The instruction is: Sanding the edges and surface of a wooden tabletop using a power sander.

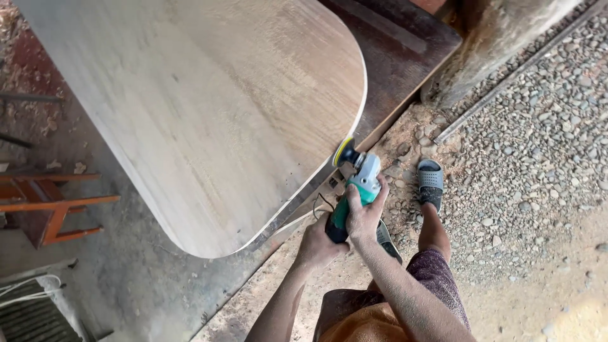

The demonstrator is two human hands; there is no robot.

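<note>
A green and grey angle grinder [356,185] with a yellow-rimmed sanding disc [342,150] is pressed against the rounded edge of a large pale wooden tabletop [209,107]. My right hand [366,212] grips the middle of the grinder's body. My left hand [318,242] holds its rear handle end. Both forearms are dusted with sawdust.
A darker wooden board [396,57] lies under the tabletop at the upper right. An orange wooden stool [47,206] stands at the left. My feet in grey sandals [430,180] stand on sawdust-covered ground beside gravel [538,139]. A concrete post [487,44] rises at the top right.
</note>
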